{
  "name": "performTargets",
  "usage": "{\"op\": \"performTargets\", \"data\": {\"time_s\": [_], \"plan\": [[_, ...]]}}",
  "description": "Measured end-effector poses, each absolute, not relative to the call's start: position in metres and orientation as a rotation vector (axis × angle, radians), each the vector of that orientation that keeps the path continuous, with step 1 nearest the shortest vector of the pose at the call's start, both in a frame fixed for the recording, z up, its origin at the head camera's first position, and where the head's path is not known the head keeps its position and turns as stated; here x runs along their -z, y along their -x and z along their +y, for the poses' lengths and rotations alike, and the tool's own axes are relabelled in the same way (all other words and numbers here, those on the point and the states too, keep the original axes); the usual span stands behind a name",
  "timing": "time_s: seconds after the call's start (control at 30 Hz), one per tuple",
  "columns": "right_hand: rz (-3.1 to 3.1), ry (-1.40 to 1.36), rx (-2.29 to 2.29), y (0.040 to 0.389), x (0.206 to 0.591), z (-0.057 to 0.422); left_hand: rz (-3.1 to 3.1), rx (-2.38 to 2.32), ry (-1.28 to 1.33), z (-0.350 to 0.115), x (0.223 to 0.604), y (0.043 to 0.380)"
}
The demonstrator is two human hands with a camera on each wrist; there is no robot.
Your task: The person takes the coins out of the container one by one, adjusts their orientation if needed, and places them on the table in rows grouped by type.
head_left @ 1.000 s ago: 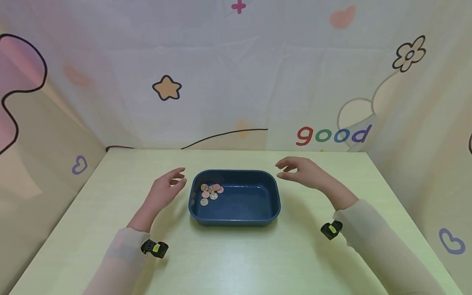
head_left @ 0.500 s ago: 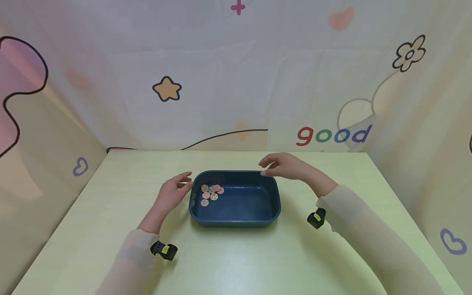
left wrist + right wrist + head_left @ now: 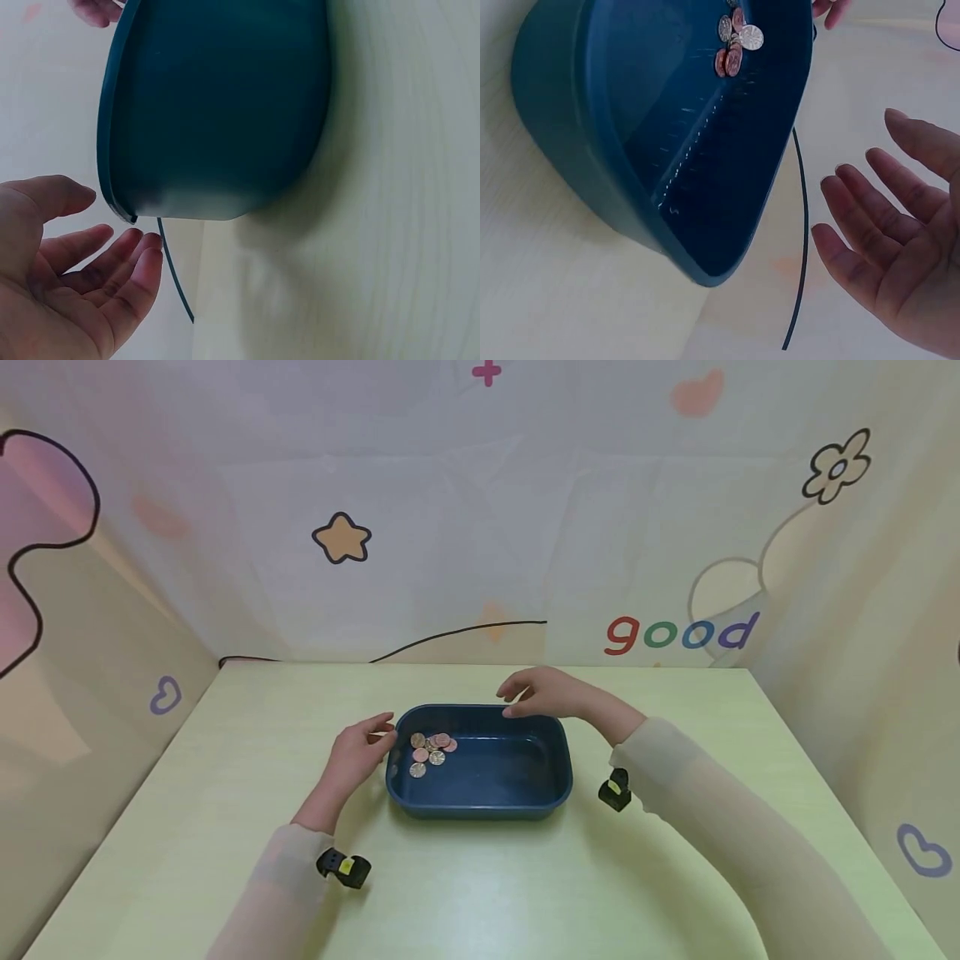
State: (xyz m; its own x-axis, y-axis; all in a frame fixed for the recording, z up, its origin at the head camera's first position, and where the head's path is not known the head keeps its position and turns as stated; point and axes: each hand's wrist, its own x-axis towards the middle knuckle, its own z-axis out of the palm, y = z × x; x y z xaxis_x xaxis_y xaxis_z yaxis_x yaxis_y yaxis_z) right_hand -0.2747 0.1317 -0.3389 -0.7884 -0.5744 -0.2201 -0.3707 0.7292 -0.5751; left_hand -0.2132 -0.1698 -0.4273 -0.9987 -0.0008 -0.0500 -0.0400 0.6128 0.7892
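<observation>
A dark blue rectangular tray [image 3: 480, 812] with rounded corners stands on the table, and several copper and silver coins [image 3: 421, 755] lie in its left part. My left hand [image 3: 357, 755] is at the tray's left end, fingertips right by the rim; the left wrist view shows its relaxed fingers [image 3: 135, 292] holding nothing. Above the tray's far rim, right of the middle, hovers my right hand [image 3: 547, 692], its loose fingers pointing left. In the right wrist view the right hand's fingers [image 3: 870, 217] are spread and hold nothing, with the coins [image 3: 735, 52] inside the tray beyond.
The pale yellow-green table [image 3: 480, 893] reaches back to a white cloth backdrop [image 3: 450, 543] printed with a star, a flower and the word "good". Cloth also hangs along both sides. Each sleeve cuff carries a small black wrist camera [image 3: 615, 789].
My right hand has moved left, from right of the tray to over its far rim. My left hand has come slightly right, closer to the tray's left end. Tray and coins stay put.
</observation>
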Motion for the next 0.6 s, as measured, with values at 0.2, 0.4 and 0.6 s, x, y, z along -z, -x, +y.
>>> {"op": "performTargets", "data": {"time_s": [0.2, 0.4, 0.6], "plan": [[2.512, 0.767, 0.738, 0.283, 0.343, 0.121, 2.768, -1.371, 0.086, -0.167, 0.431, 0.215], [2.475, 0.780, 0.728, 0.290, 0.346, 0.114, 2.761, -1.383, 0.112, -0.163, 0.430, 0.214], [2.433, 0.774, 0.741, 0.295, 0.349, 0.109, 2.749, -1.398, 0.134, -0.162, 0.431, 0.215]]}}
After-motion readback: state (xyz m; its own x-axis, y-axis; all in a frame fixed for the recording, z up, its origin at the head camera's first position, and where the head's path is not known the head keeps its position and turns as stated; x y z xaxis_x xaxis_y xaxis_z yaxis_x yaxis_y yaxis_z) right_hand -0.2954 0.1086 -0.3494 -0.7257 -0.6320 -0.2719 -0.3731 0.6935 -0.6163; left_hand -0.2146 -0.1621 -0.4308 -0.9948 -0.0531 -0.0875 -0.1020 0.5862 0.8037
